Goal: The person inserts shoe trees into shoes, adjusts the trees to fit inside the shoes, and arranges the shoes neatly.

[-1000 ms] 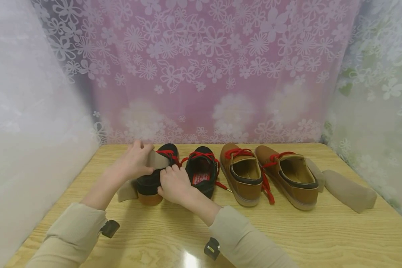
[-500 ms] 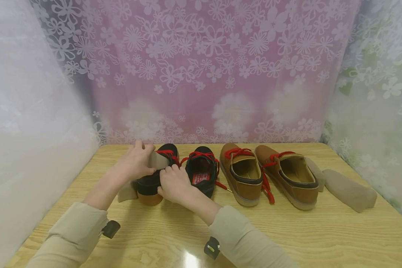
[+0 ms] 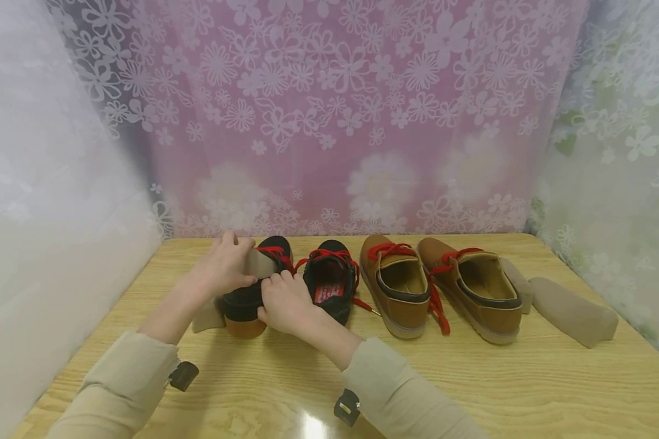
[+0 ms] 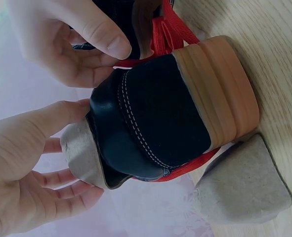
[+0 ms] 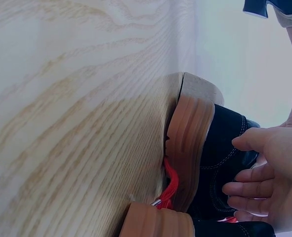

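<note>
The leftmost black shoe (image 3: 243,308) stands on the table with its heel toward me, laced in red. A grey-beige moulded shoe insert (image 3: 260,264) sits partly inside its opening. My left hand (image 3: 222,266) grips the insert's protruding end; the left wrist view shows thumb and fingers around the insert (image 4: 81,154). At the shoe's right side, my right hand (image 3: 287,303) holds its collar with bent fingers. In the right wrist view, that hand's thumb and fingers lie against the black side of the shoe (image 5: 222,158). The insert's inner part is hidden.
Another black shoe (image 3: 337,305) stands just right of my right hand. Two brown shoes (image 3: 412,316) with red laces stand farther right. A loose insert (image 3: 208,317) lies left of the held shoe, and more inserts (image 3: 573,311) lie at the right. A flowered curtain (image 3: 329,122) hangs behind.
Almost nothing differs. Both hands keep their places on the insert and the black shoe; the left forearm has shifted very slightly to the right.
</note>
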Tool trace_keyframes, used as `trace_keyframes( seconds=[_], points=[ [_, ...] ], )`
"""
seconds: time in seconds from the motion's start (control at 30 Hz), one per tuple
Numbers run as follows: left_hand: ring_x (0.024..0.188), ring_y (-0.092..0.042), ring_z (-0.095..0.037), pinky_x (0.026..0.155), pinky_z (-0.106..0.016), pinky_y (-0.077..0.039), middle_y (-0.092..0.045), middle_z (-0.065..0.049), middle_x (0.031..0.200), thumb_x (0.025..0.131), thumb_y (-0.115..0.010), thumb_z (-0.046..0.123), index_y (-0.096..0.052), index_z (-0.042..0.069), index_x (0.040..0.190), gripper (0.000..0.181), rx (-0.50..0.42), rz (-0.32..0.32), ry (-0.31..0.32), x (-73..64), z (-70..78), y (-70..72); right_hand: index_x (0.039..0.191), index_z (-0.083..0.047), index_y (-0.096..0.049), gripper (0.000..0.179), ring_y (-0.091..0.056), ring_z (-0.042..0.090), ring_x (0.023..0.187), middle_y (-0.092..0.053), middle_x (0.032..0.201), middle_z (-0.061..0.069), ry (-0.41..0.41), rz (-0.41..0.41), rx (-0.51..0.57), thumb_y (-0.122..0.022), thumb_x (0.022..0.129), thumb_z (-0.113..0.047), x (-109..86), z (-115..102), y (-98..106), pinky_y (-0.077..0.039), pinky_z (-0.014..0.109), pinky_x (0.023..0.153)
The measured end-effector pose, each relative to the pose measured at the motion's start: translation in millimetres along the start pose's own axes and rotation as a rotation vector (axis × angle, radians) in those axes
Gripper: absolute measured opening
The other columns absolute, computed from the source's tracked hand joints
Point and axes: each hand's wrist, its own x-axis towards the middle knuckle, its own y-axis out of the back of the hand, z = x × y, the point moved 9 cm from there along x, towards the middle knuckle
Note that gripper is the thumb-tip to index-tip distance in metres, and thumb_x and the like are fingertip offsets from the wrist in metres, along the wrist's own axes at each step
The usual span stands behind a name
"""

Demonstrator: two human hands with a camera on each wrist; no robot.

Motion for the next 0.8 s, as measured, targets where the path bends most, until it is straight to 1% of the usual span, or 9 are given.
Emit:
trace_keyframes(
  seconds=[0.3, 0.5, 0.8],
  points=[
    [0.108, -0.041, -0.047, 0.081, -0.052, -0.044, -0.037, -0.027, 0.119, 0.078, -0.075, 0.024, -0.045, -0.001, 0.130, 0.065, -0.017, -0.016, 0.015, 1.3, -0.3, -2.6, 0.108, -0.010, -0.061, 0.041, -0.052, 0.020, 0.093, -0.060, 0.098, 0.002, 0.001, -0.016, -0.005, -0.059, 0.086, -0.044, 0.6, -0.5, 0.0, -0.043, 0.038, 0.079],
    [0.106, -0.043, -0.045, 0.080, -0.051, -0.044, -0.038, -0.027, 0.115, 0.077, -0.075, 0.023, -0.047, -0.001, 0.127, 0.062, -0.010, -0.011, 0.013, 2.3, 0.3, -2.6, 0.108, -0.010, -0.061, 0.040, -0.052, 0.021, 0.092, -0.060, 0.098, 0.002, 0.000, -0.024, -0.001, -0.059, 0.086, -0.044, 0.5, -0.6, 1.0, -0.042, 0.038, 0.078],
    [0.101, -0.044, -0.045, 0.076, -0.050, -0.046, -0.040, -0.025, 0.110, 0.076, -0.076, 0.022, -0.048, -0.002, 0.124, 0.060, -0.005, -0.004, 0.005, 4.3, 0.8, -4.6, 0.107, -0.010, -0.061, 0.039, -0.052, 0.020, 0.091, -0.060, 0.096, 0.002, -0.001, -0.027, 0.006, -0.059, 0.086, -0.043, 1.1, -0.1, 0.9, -0.042, 0.037, 0.077]
  ],
)
